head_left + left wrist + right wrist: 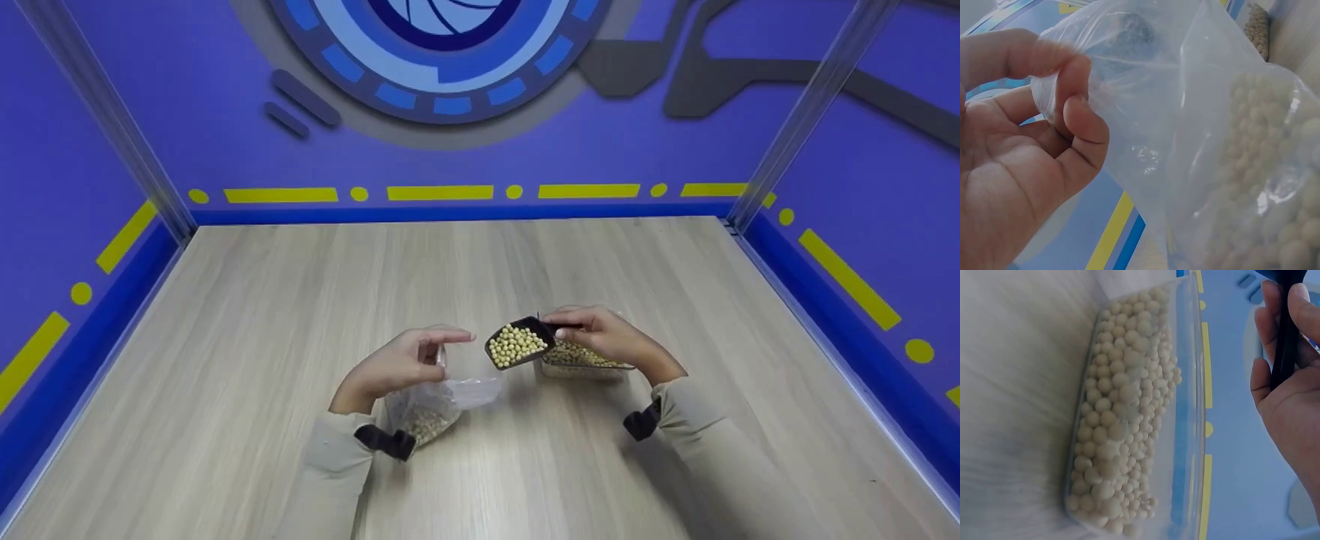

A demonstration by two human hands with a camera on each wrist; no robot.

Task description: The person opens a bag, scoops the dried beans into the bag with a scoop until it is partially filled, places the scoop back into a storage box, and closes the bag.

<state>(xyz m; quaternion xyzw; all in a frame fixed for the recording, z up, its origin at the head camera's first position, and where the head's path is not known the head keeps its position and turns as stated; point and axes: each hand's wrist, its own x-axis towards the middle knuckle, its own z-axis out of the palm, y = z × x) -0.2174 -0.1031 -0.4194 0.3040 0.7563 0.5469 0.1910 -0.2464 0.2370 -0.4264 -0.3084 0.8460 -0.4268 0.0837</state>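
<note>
My right hand (609, 334) grips a black scoop (538, 327) by its handle. Round pale-yellow beans (516, 345), which look like soybeans, heap in its bowl, held up between the two hands. With thumb and curled fingers my left hand (1022, 152) pinches the rim of a clear plastic bag (1140, 112); its index finger stretches toward the scoop in the head view. Inside the bag, more beans (1269, 146) fill the lower part. Below the right hand stands a clear box (1192, 382) with many beans (1112, 399) in it.
The wood-grain table (285, 300) carries both the bag and the box. Blue-purple panels (465, 165) with yellow dashes wall it in at the back and on both sides. A black wrist camera (386, 441) sits on the left sleeve, close beside the bag.
</note>
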